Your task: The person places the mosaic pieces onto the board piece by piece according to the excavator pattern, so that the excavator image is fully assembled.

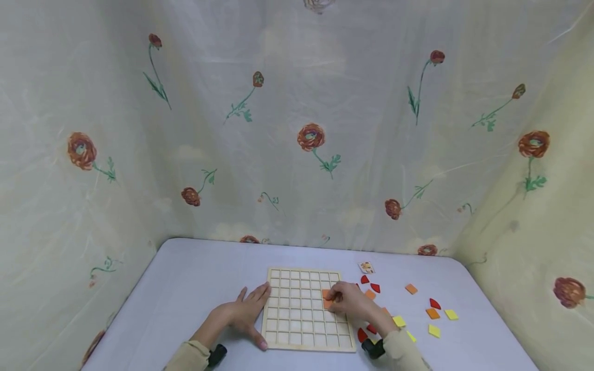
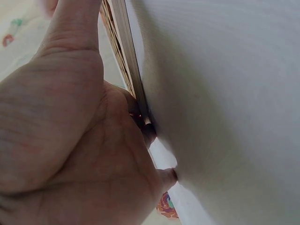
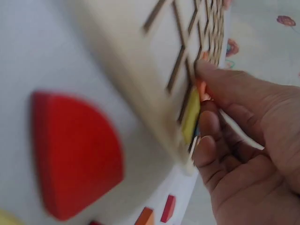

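A pale wooden grid board (image 1: 297, 346) lies on the table. My left hand (image 1: 248, 312) rests along its left edge with fingers spread and thumb near the lower left corner. In the left wrist view the palm of that hand stands beside the board's side edge (image 2: 130, 56). Over the board's right columns, my right hand (image 1: 350, 303) pinches an orange tile (image 3: 202, 89) between thumb and fingers, low over the cells. Orange also shows in cells at its fingertips (image 1: 330, 298). A yellow tile (image 3: 191, 115) sits at the board, just below those fingers.
Right of the board lie scattered red quarter-round pieces (image 1: 434, 304), orange tiles (image 1: 411, 289) and yellow tiles (image 1: 434, 331), some partly behind the right forearm. A small picture card (image 1: 366, 267) lies beyond the board's far right corner. A flowered curtain (image 1: 297, 206) hangs around the table.
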### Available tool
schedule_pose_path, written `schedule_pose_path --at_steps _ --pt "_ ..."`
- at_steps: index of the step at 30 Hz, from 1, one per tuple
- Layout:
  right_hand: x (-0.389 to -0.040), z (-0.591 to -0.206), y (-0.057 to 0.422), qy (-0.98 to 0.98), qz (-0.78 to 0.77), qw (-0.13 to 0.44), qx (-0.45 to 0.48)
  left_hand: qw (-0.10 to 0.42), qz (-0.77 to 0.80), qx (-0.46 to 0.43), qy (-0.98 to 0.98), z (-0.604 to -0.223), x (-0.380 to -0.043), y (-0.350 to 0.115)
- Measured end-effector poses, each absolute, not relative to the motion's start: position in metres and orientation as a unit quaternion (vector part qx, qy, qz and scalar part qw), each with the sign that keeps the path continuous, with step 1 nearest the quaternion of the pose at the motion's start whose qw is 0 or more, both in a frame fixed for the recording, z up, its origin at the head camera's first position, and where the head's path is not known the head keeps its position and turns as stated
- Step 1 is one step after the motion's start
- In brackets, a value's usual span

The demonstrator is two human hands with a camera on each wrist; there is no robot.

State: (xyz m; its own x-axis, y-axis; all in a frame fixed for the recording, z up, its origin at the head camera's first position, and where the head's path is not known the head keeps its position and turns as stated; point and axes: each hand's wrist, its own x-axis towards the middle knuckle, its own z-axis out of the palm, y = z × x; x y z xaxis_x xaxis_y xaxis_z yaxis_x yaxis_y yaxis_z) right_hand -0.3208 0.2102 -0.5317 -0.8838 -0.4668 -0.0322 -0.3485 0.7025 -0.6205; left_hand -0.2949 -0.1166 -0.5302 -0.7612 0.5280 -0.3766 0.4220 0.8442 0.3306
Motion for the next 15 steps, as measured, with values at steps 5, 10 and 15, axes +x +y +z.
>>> schedule_pose_path --at_steps 5,10,15 --pt "-0.322 -0.533 0.213 0.912 -0.328 0.092 -0.228 0.225 0.109 0.255 0.934 -0.53 -0.294 -0.115" --pt "-0.317 -0.527 0.219 0.912 -0.354 0.086 -0.187 0.216 0.101 0.26 0.936 -0.532 -0.295 -0.115" --pt "-0.318 -0.52 0.25 0.913 -0.391 0.073 -0.09 0.212 0.103 0.263 0.935 -0.534 -0.294 -0.115"
